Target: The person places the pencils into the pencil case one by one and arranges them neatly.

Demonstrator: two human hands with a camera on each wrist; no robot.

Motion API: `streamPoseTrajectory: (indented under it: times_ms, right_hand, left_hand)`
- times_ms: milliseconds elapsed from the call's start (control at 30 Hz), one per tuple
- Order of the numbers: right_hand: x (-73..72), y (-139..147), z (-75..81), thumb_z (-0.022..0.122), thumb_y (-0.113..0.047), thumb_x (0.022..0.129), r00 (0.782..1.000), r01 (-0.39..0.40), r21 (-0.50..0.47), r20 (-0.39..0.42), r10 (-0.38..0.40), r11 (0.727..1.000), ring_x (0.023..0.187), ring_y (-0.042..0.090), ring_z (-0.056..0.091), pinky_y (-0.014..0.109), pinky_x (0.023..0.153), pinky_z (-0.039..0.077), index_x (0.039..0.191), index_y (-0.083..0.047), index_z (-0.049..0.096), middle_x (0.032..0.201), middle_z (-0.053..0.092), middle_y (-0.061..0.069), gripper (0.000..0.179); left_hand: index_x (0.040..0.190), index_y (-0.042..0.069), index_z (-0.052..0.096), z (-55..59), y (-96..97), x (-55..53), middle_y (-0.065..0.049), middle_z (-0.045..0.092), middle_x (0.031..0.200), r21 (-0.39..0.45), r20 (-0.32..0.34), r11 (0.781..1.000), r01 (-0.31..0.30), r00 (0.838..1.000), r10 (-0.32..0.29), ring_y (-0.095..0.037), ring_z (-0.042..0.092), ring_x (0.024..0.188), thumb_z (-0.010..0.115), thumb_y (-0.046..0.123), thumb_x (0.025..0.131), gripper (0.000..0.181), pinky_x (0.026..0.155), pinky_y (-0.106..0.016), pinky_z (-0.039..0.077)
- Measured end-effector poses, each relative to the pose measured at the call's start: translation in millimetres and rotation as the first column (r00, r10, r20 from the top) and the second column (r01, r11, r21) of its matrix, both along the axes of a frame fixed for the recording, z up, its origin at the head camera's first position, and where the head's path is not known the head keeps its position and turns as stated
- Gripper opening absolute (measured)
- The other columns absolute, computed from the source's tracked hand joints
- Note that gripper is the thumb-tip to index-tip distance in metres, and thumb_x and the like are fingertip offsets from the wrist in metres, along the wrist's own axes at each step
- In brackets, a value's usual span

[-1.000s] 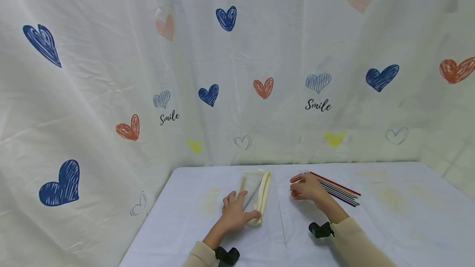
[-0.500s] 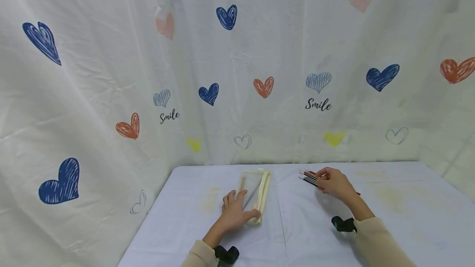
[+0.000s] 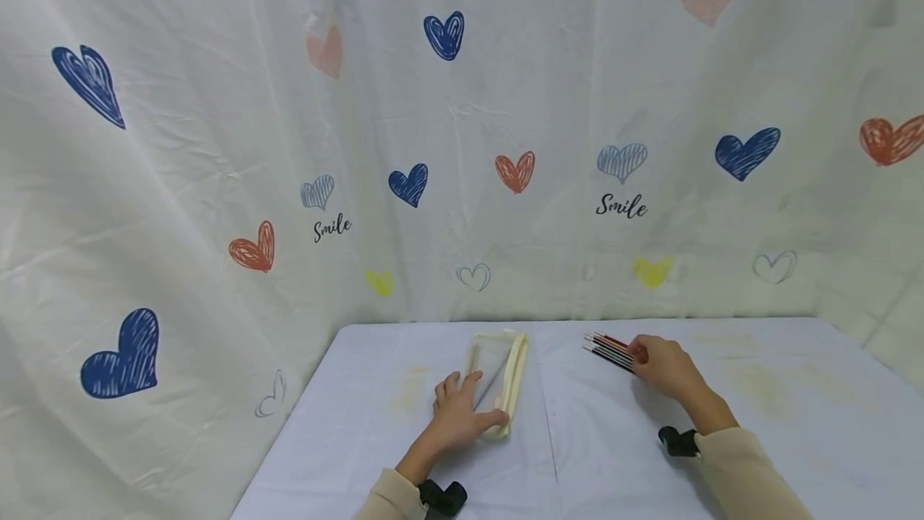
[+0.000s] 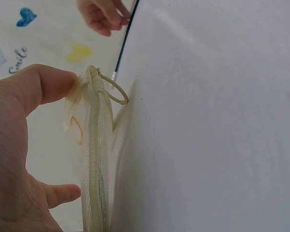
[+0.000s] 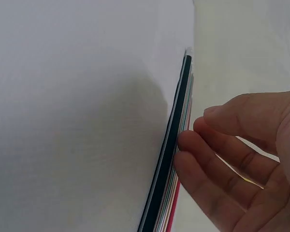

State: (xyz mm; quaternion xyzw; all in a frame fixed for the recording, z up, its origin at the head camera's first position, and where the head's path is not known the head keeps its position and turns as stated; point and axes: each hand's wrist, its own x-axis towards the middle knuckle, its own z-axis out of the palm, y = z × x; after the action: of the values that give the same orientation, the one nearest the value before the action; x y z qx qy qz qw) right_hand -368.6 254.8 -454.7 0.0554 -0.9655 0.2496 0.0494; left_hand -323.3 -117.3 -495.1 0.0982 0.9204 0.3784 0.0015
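My left hand (image 3: 458, 416) lies over a cream, see-through mesh zip pouch (image 3: 511, 383), with fingers spread and the thumb at its near right edge. In the left wrist view, the thumb touches the zipper end (image 4: 92, 79), beside a small cord loop (image 4: 120, 94). My right hand (image 3: 666, 367) is over the rear part of a bundle of thin pencils (image 3: 608, 350), whose tips point left. Close up in the right wrist view, two fingertips (image 5: 183, 164) rest against the pencils' side, and the thumb stands apart from them. The hand hides the pencils' far ends in the head view.
A white cloth with some yellowish stains covers the table (image 3: 780, 424). Behind it hangs a white curtain (image 3: 549, 103) printed with hearts and words. A black wrist camera (image 3: 442, 497) sits below the left hand and another camera (image 3: 678, 441) below the right.
My right hand has moved right, from the pencils' tips back along the bundle to their rear part. The spread pencils now lie closer together. My left hand has stayed on the pouch.
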Motion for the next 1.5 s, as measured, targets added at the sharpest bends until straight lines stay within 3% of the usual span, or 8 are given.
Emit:
streamPoseTrajectory:
  times_ms: [200,433,767,1200,1500]
  right_hand:
    - [-0.6,-1,-1.5,0.067,-0.001,0.088,1.000,-0.012,0.057,0.011,0.011,0.998,0.080,0.023,0.057,0.044,0.073,0.051,0.108,0.002,0.068,0.089,0.066,0.009,0.021]
    - [-2.2,-3,-8.6,0.068,0.003,0.084,0.997,-0.049,0.112,0.057,0.043,0.992,0.077,0.021,0.056,0.041,0.070,0.049,0.095,-0.006,0.069,0.085,0.064,0.007,0.014]
    - [3.8,-8,-5.8,0.068,0.003,0.085,0.996,-0.064,0.149,0.067,0.054,0.987,0.076,0.021,0.055,0.041,0.070,0.049,0.097,-0.006,0.069,0.083,0.064,0.004,0.016]
    - [1.9,-7,-4.6,0.070,0.002,0.081,0.996,-0.087,0.132,0.041,0.082,0.988,0.075,0.019,0.055,0.040,0.069,0.049,0.096,-0.007,0.068,0.084,0.063,0.002,0.017]
    - [2.6,-6,-3.2,0.072,-0.001,0.081,0.995,-0.089,0.054,0.040,0.087,0.995,0.081,0.020,0.058,0.042,0.072,0.051,0.098,-0.006,0.070,0.089,0.067,0.004,0.018]
  left_hand:
    - [0.152,0.011,0.045,1.0,-0.4,-0.1,-0.030,0.024,0.159,-0.001,-0.001,1.000,-0.001,1.000,0.001,-0.047,0.018,0.146,0.077,0.055,0.076,0.093,0.112,-0.072,0.021]
    - [0.151,0.010,0.046,2.0,-0.4,0.8,-0.031,0.025,0.159,0.014,-0.001,1.000,0.000,1.000,0.000,-0.048,0.019,0.146,0.079,0.053,0.076,0.093,0.112,-0.072,0.021]
    - [0.152,0.010,0.045,0.0,0.8,1.4,-0.031,0.024,0.159,0.014,0.005,1.000,0.001,1.000,-0.001,-0.048,0.018,0.146,0.079,0.052,0.077,0.092,0.111,-0.073,0.020]
    - [0.152,0.010,0.045,2.0,-0.1,1.0,-0.031,0.023,0.159,0.006,0.002,1.000,0.005,1.000,-0.005,-0.048,0.017,0.147,0.077,0.053,0.078,0.092,0.112,-0.073,0.020]
    - [0.152,0.010,0.045,1.8,0.4,1.3,-0.031,0.024,0.159,0.009,0.006,1.000,0.003,1.000,-0.003,-0.048,0.018,0.146,0.078,0.052,0.077,0.092,0.112,-0.073,0.020]
